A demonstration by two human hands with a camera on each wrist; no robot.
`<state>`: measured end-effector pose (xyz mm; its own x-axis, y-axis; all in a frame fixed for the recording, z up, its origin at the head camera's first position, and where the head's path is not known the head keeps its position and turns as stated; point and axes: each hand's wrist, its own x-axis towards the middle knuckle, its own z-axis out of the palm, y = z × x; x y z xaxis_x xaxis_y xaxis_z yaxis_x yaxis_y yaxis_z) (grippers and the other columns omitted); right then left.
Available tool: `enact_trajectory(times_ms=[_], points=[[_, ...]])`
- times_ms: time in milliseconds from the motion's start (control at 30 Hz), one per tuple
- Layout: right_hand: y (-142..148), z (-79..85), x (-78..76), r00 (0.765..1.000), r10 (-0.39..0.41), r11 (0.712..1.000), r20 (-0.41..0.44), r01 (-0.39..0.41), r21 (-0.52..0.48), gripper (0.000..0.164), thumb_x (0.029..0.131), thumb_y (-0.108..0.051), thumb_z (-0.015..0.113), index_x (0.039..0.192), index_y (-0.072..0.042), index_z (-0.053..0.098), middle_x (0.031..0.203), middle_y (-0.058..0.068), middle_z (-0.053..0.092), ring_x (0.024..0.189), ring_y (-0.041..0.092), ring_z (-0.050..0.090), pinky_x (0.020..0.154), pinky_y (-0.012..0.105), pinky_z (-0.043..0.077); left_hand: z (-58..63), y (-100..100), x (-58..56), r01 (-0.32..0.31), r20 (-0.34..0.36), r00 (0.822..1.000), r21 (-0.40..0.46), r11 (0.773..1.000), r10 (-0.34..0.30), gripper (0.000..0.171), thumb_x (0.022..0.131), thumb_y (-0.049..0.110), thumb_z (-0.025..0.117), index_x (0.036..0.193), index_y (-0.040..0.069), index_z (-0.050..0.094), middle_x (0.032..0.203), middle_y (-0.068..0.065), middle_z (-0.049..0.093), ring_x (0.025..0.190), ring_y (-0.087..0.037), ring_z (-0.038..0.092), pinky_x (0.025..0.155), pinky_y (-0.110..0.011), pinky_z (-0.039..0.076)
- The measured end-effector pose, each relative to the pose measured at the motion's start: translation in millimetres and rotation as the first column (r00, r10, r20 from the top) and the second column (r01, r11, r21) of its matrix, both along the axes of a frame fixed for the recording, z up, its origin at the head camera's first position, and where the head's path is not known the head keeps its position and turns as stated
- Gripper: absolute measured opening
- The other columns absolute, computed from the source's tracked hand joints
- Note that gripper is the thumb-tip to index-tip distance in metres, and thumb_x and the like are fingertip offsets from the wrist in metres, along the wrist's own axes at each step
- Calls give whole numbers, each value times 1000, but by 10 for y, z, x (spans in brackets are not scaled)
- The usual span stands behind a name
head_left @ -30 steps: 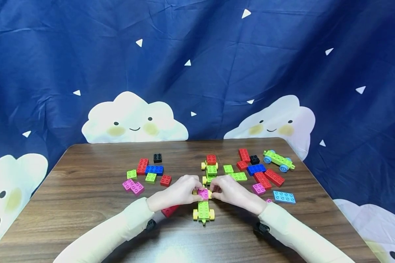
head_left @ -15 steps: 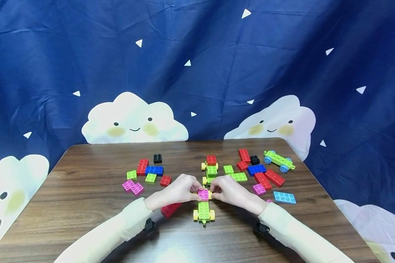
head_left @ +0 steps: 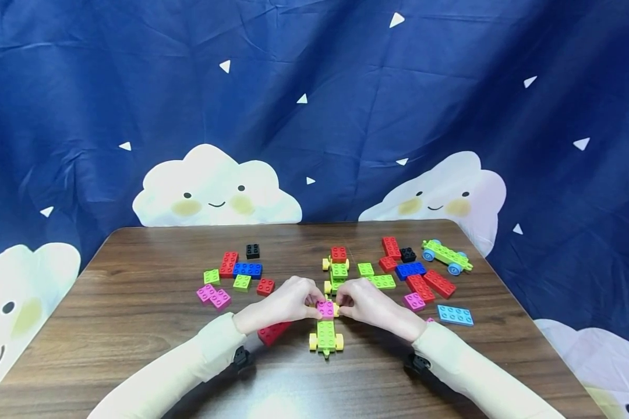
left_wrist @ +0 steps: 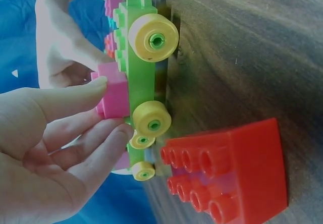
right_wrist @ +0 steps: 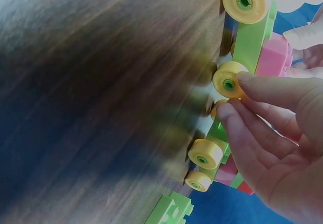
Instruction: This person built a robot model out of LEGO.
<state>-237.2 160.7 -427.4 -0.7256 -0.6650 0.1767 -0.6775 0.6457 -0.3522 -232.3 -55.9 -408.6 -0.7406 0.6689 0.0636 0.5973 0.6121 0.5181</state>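
A pink brick (head_left: 325, 309) sits on the studs of a green toy car base (head_left: 326, 337) with yellow wheels, near the middle of the table. My left hand (head_left: 288, 302) pinches the brick from the left; its thumb lies against the pink side in the left wrist view. My right hand (head_left: 371, 305) grips the same base at a yellow wheel (right_wrist: 229, 80), with fingertips close about that wheel. Directly beyond stands another green wheeled base (head_left: 338, 270) in line, bearing a red brick (head_left: 338, 253) and a pink part seen in the right wrist view.
Left of the hands lie loose bricks: red (head_left: 229, 264), blue (head_left: 248, 270), pink (head_left: 213, 295) and black (head_left: 253, 251). A large red brick (left_wrist: 227, 173) is beside my left wrist. On the right are more bricks, a light blue plate (head_left: 455, 315) and a blue-wheeled green base (head_left: 446, 256).
The head view has shifted very slightly. Both hands keep their places at the pink brick and the car base, with no other visible difference.
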Motion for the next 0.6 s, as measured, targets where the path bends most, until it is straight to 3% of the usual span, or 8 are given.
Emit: enact_trajectory(times_ms=[600], points=[[-7, 12, -2, 1000, -8, 1000, 19, 8, 1, 11, 79, -8, 80, 81, -10, 70, 77, 1, 71, 69, 7, 61, 63, 16, 50, -29, -2, -6, 1, -12, 1000, 1, 1000, -1, 23, 80, 16, 83, 99, 4, 77, 91, -8, 72, 84, -20, 70, 71, -20, 54]])
